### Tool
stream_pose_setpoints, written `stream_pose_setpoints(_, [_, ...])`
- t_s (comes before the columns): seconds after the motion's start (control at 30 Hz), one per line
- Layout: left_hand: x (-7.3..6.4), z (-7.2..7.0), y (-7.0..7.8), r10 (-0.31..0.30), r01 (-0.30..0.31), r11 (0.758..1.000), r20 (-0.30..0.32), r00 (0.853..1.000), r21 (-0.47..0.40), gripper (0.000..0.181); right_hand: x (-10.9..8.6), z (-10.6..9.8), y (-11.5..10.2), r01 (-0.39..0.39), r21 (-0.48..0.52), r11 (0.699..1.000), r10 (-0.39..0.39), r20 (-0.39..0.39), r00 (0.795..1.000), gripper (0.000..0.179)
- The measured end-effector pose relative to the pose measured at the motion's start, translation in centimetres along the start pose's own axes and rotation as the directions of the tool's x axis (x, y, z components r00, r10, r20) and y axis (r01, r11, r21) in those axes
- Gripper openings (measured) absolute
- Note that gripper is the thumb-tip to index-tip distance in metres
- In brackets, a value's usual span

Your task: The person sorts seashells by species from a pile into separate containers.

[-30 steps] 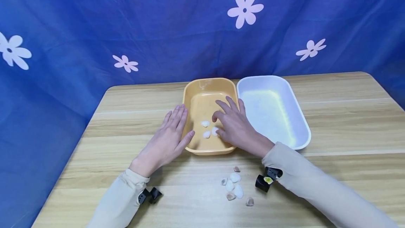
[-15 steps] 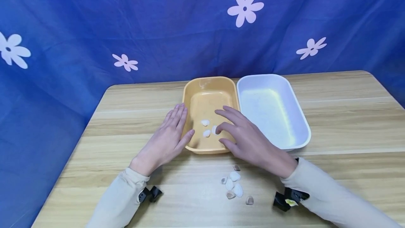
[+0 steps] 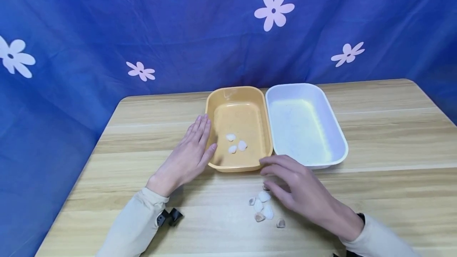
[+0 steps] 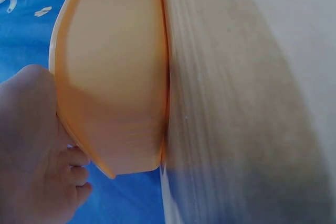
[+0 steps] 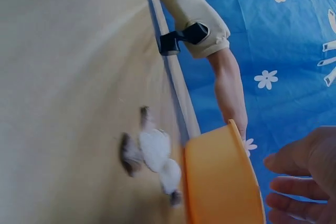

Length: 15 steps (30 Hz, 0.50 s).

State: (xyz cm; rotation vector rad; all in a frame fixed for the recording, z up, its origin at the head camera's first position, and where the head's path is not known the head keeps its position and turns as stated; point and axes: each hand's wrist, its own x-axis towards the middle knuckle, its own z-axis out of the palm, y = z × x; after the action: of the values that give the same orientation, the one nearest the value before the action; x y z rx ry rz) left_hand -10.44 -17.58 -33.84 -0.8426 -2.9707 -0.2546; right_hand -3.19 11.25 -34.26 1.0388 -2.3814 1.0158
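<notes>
My left hand rests with straight fingers on the left rim of an orange tray; the left wrist view shows its fingers at that rim. Three white seashells lie inside the tray, toward its near end. Over the table, by the tray's near right corner, my right hand hovers with spread, loosely bent fingers and nothing held. Just left of its thumb, a small cluster of white seashells and brownish seashells lies on the wood. One brownish shell is partly hidden behind the right hand.
A white tray stands against the orange tray's right side, with no shells in it. Both sit near the back of the wooden table. Behind hangs a blue curtain with flower prints.
My right hand has drawn back from over the shells in the orange tray, moving right and toward me to beside the shell cluster. The left hand has stayed in place.
</notes>
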Motion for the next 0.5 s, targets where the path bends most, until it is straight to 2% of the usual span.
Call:
stream_pose_setpoints(0.2, [0.0,0.2,-0.1,0.013,-0.013,1.0,-0.007,1.0,0.001,0.064,-2.1,0.9,0.1,-0.064,0.002,0.998,0.064,-0.042,0.997,0.029])
stream_pose_setpoints(0.37, [-0.1,0.3,-0.1,0.015,-0.015,1.0,-0.01,1.0,-0.006,0.063,-3.2,1.9,0.3,-0.19,-0.045,0.981,0.191,0.007,0.982,0.026])
stream_pose_setpoints(0.5, [-0.1,0.3,0.0,0.011,-0.011,1.0,-0.006,1.0,-0.028,0.063,-3.6,2.5,0.4,-0.244,-0.087,0.966,0.249,0.053,0.967,0.025])
